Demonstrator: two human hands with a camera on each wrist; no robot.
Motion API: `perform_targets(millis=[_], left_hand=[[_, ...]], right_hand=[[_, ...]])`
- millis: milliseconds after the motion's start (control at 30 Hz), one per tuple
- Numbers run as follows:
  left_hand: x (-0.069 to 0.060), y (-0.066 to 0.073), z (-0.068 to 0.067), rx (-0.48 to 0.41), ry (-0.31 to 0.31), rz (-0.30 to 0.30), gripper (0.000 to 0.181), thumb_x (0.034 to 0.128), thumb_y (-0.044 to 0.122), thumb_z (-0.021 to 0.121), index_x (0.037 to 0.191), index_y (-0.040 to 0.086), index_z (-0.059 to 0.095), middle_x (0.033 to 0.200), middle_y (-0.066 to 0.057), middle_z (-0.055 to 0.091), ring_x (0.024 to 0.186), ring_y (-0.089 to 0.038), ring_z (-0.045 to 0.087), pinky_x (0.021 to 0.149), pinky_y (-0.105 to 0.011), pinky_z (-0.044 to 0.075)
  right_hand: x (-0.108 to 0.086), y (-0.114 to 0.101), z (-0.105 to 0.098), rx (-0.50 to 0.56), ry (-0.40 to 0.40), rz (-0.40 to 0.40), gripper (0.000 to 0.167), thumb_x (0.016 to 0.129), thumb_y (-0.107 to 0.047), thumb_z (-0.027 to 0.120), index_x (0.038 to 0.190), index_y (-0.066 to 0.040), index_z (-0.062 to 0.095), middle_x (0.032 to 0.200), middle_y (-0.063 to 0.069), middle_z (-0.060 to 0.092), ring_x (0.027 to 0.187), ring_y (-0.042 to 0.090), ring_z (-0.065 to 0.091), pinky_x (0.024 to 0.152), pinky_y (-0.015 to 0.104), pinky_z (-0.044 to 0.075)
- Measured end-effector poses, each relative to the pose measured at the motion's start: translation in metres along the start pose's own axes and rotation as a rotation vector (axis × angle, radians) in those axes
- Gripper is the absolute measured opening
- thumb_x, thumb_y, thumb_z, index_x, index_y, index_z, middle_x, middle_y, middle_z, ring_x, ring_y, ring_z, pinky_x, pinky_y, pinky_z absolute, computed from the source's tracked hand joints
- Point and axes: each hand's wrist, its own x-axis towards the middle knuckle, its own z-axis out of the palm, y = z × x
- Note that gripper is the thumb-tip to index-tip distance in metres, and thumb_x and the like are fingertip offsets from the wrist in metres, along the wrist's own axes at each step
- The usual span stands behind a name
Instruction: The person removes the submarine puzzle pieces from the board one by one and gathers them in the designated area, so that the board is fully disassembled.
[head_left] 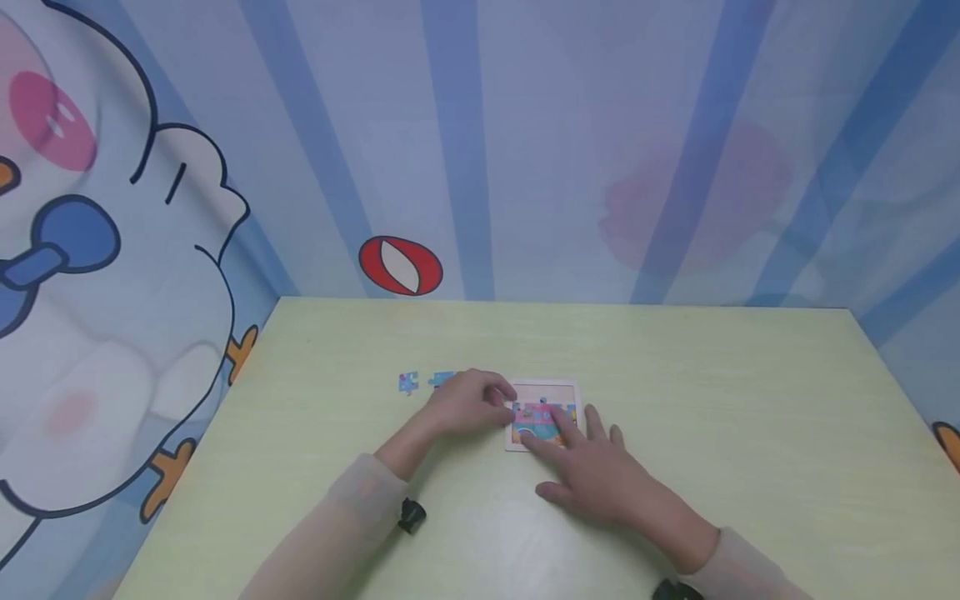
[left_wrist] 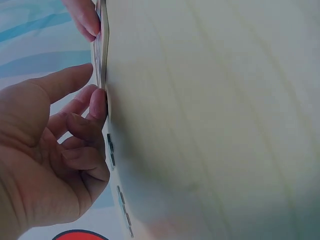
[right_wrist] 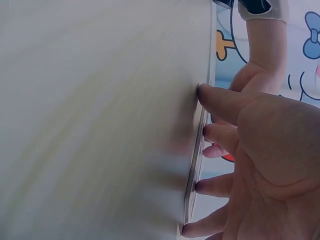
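Note:
A small jigsaw puzzle (head_left: 538,429) lies in a pale-rimmed puzzle tray (head_left: 546,384) on the table. Pink and blue pieces fill its lower part; the upper part shows bare backing. At the tray's left edge is my left hand (head_left: 468,402), with fingers bent and thumb apart from them. No piece shows between them in the left wrist view. My right hand (head_left: 603,479) spreads over the tray from the lower right, fingertips resting on the puzzle and its thumb on the table. Left of the tray lies one loose puzzle piece (head_left: 408,382); another puzzle piece (head_left: 439,379) is partly hidden behind my left hand.
The pale wooden table (head_left: 720,392) extends around the tray. Behind it hangs a blue striped cloth (head_left: 555,167) with cartoon prints. Dark wrist-worn devices are on both wrists, the left device (head_left: 412,516) near the sleeve.

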Motion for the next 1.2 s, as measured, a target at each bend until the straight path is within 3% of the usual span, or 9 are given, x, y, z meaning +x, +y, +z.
perform_targets(millis=[400,1200], left_hand=[[0.0,0.008,0.009,0.068,0.017,-0.044,0.027,0.0901,0.035,0.081,0.113,0.023,0.074,0.087,0.005,0.064,0.08,-0.017,0.059,0.073,-0.036,0.048],[-0.003,0.014,0.011,0.094,0.077,-0.016,0.026,0.0871,0.029,0.085,0.107,0.019,0.071,0.094,0.007,0.066,0.089,-0.014,0.061,0.082,-0.037,0.05]], right_hand=[[0.004,-0.002,0.002,-0.043,0.015,-0.027,0.063,0.098,-0.052,0.066,0.156,-0.036,0.048,0.167,0.022,0.026,0.137,0.071,0.028,0.098,0.078,0.036],[0.004,-0.005,0.001,-0.088,0.056,-0.047,0.062,0.096,-0.051,0.068,0.154,-0.035,0.051,0.165,0.017,0.033,0.134,0.069,0.034,0.093,0.074,0.042]])
